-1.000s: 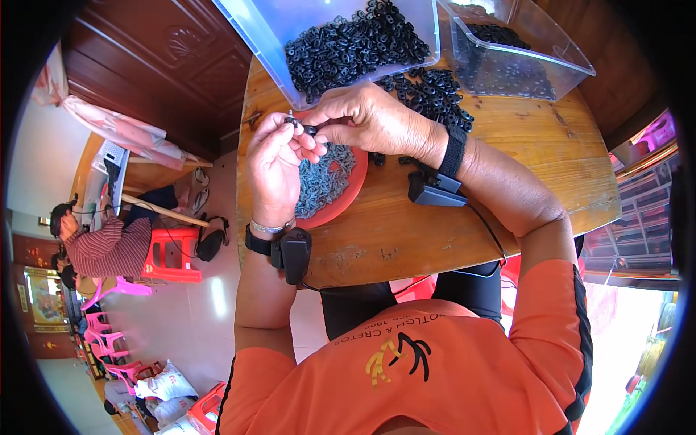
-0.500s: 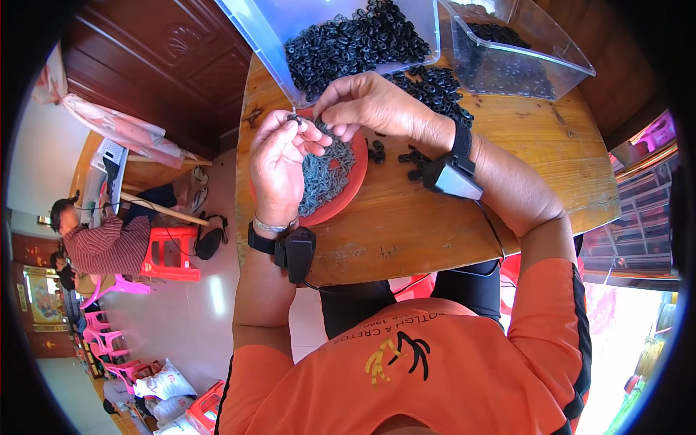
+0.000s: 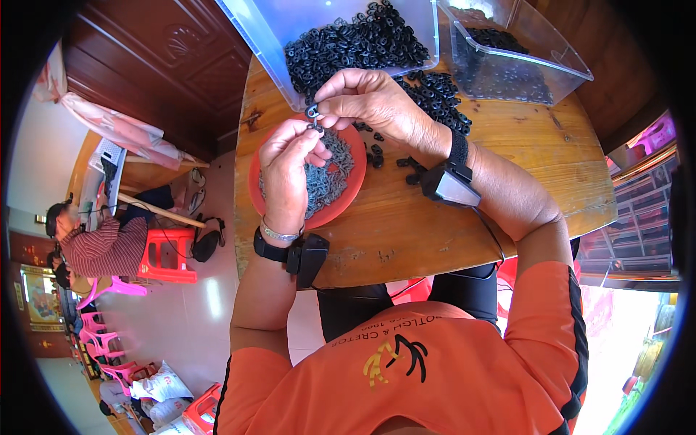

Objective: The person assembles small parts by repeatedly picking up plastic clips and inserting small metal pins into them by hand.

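Observation:
My left hand (image 3: 286, 167) pinches a small black plastic piece (image 3: 315, 127) over the near side of the table's contents, with what looks like a screw standing up from it. Directly above that, the fingertips of my right hand (image 3: 377, 107) grip a black oval piece with a hole (image 3: 312, 112). The two pieces are very close; whether they touch is too small to tell. Beneath my left hand is a red bowl (image 3: 357, 185) holding many grey screws (image 3: 330, 185), partly hidden by my fingers.
A clear tub (image 3: 270, 59) of black oval pieces (image 3: 355, 47) stands at the far side. More black pieces (image 3: 438, 98) lie heaped on the wooden table (image 3: 435, 225). Another clear tub (image 3: 554, 90) is at far right. To the left, a person (image 3: 109, 243) sits at another table.
My hands have shifted slightly right, and the left one is a little nearer me. The black oval piece in my right fingertips now shows clearly above the left hand's piece.

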Available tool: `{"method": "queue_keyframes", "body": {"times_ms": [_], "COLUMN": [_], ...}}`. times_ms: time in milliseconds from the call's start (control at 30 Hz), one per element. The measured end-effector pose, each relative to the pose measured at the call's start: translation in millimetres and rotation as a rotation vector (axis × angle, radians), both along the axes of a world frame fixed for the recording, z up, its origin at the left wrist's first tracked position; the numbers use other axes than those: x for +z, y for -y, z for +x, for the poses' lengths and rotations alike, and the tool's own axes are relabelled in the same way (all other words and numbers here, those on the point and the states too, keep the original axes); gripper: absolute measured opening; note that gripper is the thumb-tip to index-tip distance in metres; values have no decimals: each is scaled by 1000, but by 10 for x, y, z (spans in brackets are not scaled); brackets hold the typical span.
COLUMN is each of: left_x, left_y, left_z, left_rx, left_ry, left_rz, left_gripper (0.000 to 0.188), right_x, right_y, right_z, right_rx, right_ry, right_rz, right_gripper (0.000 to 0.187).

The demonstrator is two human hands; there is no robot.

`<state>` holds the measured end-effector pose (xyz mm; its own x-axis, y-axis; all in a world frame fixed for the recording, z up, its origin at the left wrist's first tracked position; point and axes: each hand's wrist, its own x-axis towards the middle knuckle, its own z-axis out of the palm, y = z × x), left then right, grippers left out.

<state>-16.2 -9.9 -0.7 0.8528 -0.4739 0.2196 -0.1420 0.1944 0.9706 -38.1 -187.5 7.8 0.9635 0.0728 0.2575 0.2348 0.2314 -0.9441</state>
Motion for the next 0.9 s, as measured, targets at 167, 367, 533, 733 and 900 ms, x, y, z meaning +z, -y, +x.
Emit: {"method": "queue_keyframes", "body": {"times_ms": [167, 367, 533, 733, 900], "left_x": [-3, -3, -3, -11, -29], "left_y": [0, 2, 0, -13, -15], "left_z": [0, -5, -9, -3, -7], "left_rx": [30, 60, 84, 105, 126], "left_ry": [2, -13, -17, 54, 109], "left_rz": [-14, -43, -56, -25, 26], "left_gripper": [12, 12, 12, 13, 13], "right_x": [-10, -11, -80, -105, -78], "right_y": [-54, -158, -172, -167, -156], "right_z": [-10, -71, -35, -24, -38], "right_rx": [-25, -142, -141, -115, -112], "right_ry": [84, 166, 154, 180, 168], "right_rz": [-62, -100, -79, -179, -187], "right_gripper": [14, 13, 11, 13, 11]}}
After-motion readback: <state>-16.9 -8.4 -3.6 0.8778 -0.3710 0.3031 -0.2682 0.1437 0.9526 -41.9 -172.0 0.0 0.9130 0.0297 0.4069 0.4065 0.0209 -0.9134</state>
